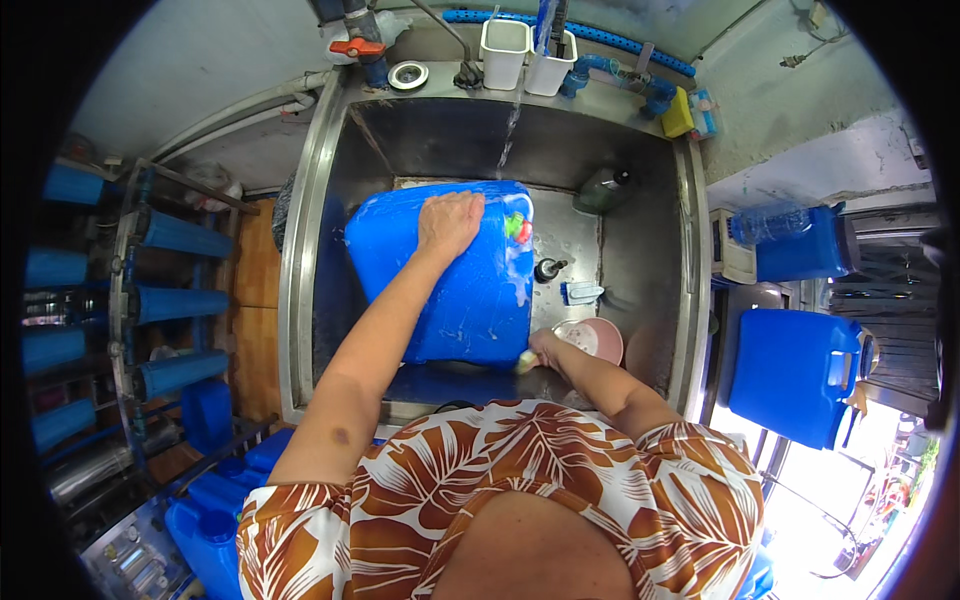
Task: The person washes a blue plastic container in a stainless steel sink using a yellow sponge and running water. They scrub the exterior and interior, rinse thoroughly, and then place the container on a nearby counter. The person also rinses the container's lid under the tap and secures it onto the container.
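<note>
A large wet blue jerrycan [455, 290] lies tilted in a deep steel sink [305, 250]. At its upper right show a white rim and a small green-and-red part. My left hand [450, 225] bears on the upper part of the jerrycan, with its fingers close together at the far edge. By the near right corner, my right hand [545, 347] is closed round a pale yellowish sponge [527, 361], partly hidden by the fingers. Just beyond that hand sits a pink bowl [608, 340] with whitish suds. Water runs down behind the jerrycan.
In the sink are a blue-and-white brush [581, 293], a dark fitting [549, 270] and a dark bottle [602, 190]. White cups [505, 55] and a yellow sponge [677, 115] line the back ledge. More blue jerrycans [795, 375] stand right; blue filter tubes [183, 303] left.
</note>
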The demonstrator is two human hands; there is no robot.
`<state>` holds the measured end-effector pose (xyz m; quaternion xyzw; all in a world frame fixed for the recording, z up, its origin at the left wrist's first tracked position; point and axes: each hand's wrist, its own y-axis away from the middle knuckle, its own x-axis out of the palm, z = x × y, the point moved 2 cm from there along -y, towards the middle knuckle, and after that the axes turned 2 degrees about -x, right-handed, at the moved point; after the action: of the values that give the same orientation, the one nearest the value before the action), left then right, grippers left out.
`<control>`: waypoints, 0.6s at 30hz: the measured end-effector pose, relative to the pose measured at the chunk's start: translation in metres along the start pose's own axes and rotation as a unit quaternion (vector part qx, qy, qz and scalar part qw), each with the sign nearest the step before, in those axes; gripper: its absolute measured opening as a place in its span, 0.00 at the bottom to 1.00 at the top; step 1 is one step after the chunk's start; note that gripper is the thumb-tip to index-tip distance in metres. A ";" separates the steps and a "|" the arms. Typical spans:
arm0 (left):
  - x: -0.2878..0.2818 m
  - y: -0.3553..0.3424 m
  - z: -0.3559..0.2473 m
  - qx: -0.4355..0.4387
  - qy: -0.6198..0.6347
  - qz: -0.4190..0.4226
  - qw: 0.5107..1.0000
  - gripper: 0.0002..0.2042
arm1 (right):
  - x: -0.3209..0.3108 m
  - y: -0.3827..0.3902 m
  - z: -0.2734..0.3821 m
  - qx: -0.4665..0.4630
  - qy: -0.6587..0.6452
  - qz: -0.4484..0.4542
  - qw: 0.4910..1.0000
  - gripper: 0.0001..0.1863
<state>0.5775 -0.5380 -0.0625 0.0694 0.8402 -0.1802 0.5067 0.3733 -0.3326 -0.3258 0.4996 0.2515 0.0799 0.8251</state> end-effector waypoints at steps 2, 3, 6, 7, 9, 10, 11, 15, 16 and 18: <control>0.008 -0.010 0.011 -0.037 -0.031 0.069 0.996 0.18 | 0.004 0.021 0.015 0.103 -0.195 0.012 0.975 0.12; 0.011 -0.013 0.015 -0.039 -0.027 0.049 0.998 0.18 | -0.009 0.029 0.035 0.122 -0.243 -0.007 0.962 0.11; 0.020 -0.018 0.024 -0.028 -0.016 -0.017 0.999 0.18 | -0.069 0.043 0.120 0.025 -0.261 -0.140 0.955 0.10; 0.023 -0.020 0.028 -0.028 -0.019 -0.016 0.999 0.19 | -0.090 0.048 0.146 -0.047 -0.239 -0.154 0.958 0.10; 0.032 -0.025 0.030 -0.030 -0.021 -0.009 0.999 0.18 | -0.107 0.060 0.192 -0.238 -0.196 -0.298 0.904 0.08; 0.037 -0.027 0.030 -0.032 -0.020 -0.001 0.999 0.17 | -0.108 0.068 0.207 -0.333 -0.207 -0.355 0.848 0.08; 0.040 -0.029 0.031 -0.041 -0.022 0.016 0.999 0.16 | -0.106 0.071 0.214 -0.281 -0.167 -0.361 0.873 0.08; 0.047 -0.030 0.028 -0.035 -0.064 0.015 0.997 0.16 | -0.104 0.081 0.217 -0.208 -0.189 -0.418 0.864 0.11; 0.046 -0.028 0.028 -0.031 -0.062 0.015 0.997 0.16 | -0.111 0.084 0.217 -0.243 -0.208 -0.460 0.828 0.11; 0.044 -0.025 0.027 -0.022 -0.053 0.008 0.998 0.15 | -0.126 0.090 0.220 -0.384 -0.169 -0.517 0.747 0.10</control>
<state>0.5716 -0.5739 -0.1070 0.0550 0.8152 -0.1614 0.5536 0.3846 -0.5096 -0.1231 -0.0600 0.2761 -0.3543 0.8914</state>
